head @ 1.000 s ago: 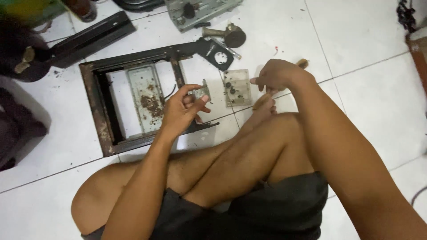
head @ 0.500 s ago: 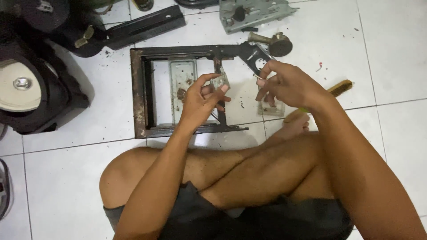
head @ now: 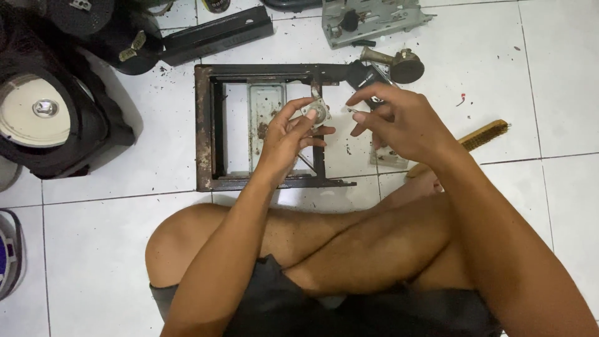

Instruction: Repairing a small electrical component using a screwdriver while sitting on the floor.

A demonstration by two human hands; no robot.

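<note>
Viewpoint: looking down from the head onto a person seated cross-legged on a white tiled floor [head: 93, 249], both hands raised over the work.

Left hand [head: 288, 134]: fingers curled closed around a small round metal part [head: 315, 112], pinched between thumb and fingertips and lifted clear of the floor, apparently so that its face is turned up for inspection.

Right hand [head: 399, 122]: fingers loosely spread, forefinger and thumb drawn together near the part. Whether they grip something thin is too small to tell. The hand is just beside the left one, not touching it.

Small round metal part: held in the air above the rusty metal frame [head: 206, 131], between the two hands.

Rusty metal frame: a dark rectangular open frame lying flat on the floor directly ahead of the knees, within easy reach. A pale rust-flecked plate [head: 265, 118] lies inside its opening.

Wire brush [head: 480, 134]: wooden-handled, lying on the floor to the right, partly hidden by the right forearm.

Grey mechanism plate [head: 374, 19]: at the top edge, well apart from the hands, with a brass-coloured fitting [head: 399, 62] just below it.

Black speaker housing [head: 56, 118]: at the left, with a pale round centre, set aside from the working area.

Black bar [head: 218, 34]: lying at an angle above the frame.
</note>
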